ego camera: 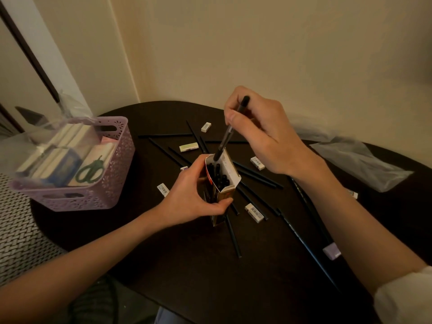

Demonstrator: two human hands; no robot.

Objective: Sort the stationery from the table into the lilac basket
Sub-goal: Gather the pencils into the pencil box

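Dark wood fills the middle of the view, a rounded desk (187, 265) strewn with stationery. Left hand (194, 197) wraps its fingers (224, 203) around an upright cardboard box (221, 181), open at the top, with black pens packed inside. Right hand (261, 132) hangs above it, thumb and fingertips pinching a black pen (230, 130) that slants down, its lower end at the box mouth.

Around the box, black pencils (257, 177) lie scattered in every direction, some crossing one another, some running under the box and the right forearm. White erasers dot the gaps: one (206, 126) at the far side, a longer one (189, 147) left of the pen, one (257, 163) just right of the box, one (163, 189) near the left wrist, one (254, 213) at the near right of the box. A lilac eraser (331, 251) sits by the right forearm on the near right.

Lilac basket (112, 183) stands at the far left edge of the desk, well apart from the box, already holding small boxes (58, 164) and green-handled scissors (91, 171), with clear plastic wrap (46, 122) rising from it. Another crumpled clear bag (364, 162) lies at the right edge of the desk. A white sleeve (406, 298) shows at the near right corner.
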